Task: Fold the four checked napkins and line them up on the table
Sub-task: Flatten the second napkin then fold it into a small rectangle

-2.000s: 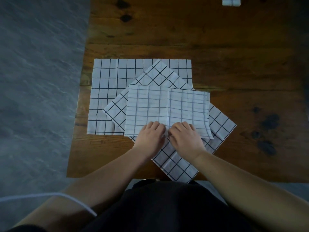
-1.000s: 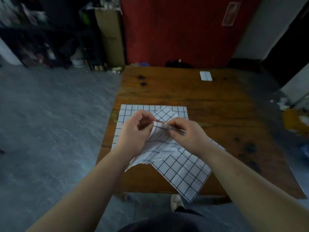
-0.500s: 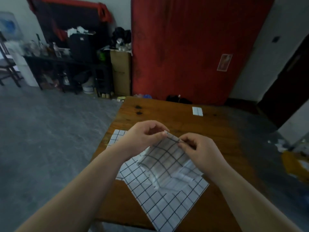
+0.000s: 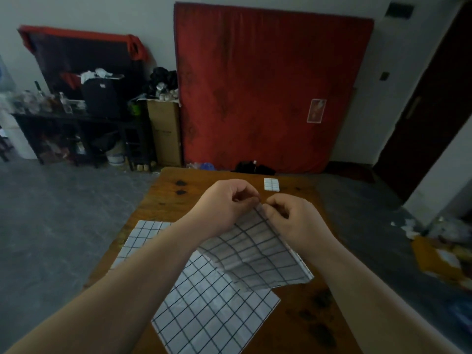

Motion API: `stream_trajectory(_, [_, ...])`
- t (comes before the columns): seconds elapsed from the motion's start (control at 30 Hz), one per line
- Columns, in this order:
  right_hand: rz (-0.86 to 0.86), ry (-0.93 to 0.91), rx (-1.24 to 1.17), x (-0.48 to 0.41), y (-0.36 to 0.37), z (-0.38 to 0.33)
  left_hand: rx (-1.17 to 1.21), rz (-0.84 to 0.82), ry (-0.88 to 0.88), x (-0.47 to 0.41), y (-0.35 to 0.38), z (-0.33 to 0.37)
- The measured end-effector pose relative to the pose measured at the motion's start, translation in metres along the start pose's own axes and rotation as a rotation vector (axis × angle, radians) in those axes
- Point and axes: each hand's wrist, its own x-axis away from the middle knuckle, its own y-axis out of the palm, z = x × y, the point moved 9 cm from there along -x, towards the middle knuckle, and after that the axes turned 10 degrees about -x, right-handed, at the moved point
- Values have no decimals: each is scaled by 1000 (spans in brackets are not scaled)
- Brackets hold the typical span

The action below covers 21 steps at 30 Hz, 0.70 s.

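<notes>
I see a worn wooden tabletop [image 4: 166, 200], knotted and dark-stained. One spread napkin [image 4: 209, 315], white cloth with a black grid, lies flat near the tabletop's near edge. A second spread napkin [image 4: 143, 233] lies by its left edge. The raised napkin [image 4: 258, 254] hangs creased above the tabletop's middle. Both forearms reach forward. The left hand [image 4: 224, 203] and right hand [image 4: 293, 215] are knuckles-up, each grip narrow, pinching that napkin's top edge. A small folded napkin [image 4: 271, 184] sits at the tabletop's far side.
</notes>
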Motion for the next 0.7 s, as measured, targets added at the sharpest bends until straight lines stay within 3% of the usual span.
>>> stream_trajectory(0.27, [76,-30,-26,-16,-33,11,-98,-15,37,-36,12,32])
stream_trajectory(0.7, [147,-12,-32,-22,-50,25,-73,179,54,-68,-55,42])
